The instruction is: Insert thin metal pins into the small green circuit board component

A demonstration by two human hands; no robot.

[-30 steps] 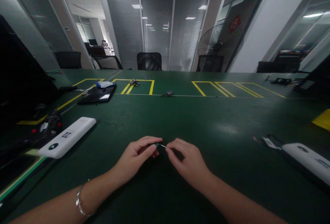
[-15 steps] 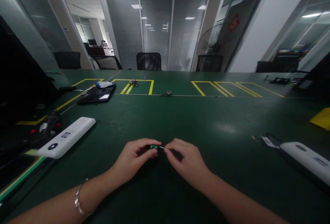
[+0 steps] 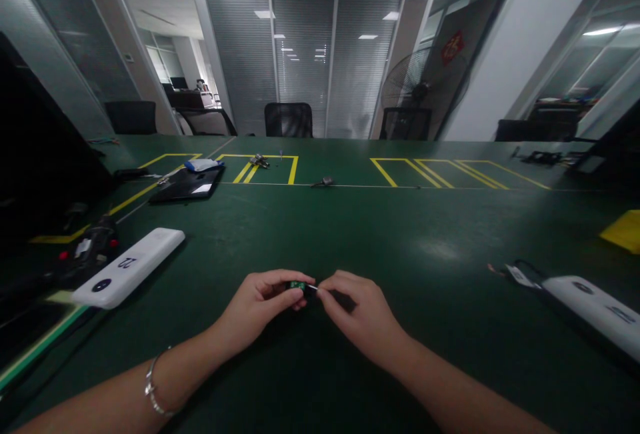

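Observation:
Near the front middle of the green table, my left hand [image 3: 267,301] pinches a small green circuit board [image 3: 299,285] with dark parts at its ends. Finger and thumb close around it from the left. My right hand [image 3: 357,304] is closed on a thin, light-coloured metal pin or shaft [image 3: 313,287], whose far end reaches the right side of the board. What kind of tool or part it is I cannot make out, and most of it is hidden by my fingers. Both hands are just above the table top.
A white power bank [image 3: 133,267] lies to the left, another white power bank [image 3: 595,307] to the right with a cable. Farther off are a black tablet [image 3: 187,184], a small dark metal part [image 3: 325,181] and a cluster of metal parts [image 3: 259,161]. A yellow object [image 3: 623,231] sits at the right edge.
Almost nothing differs. The circuit board in my left hand has turned or shifted very slightly, and the pin stays against its right side.

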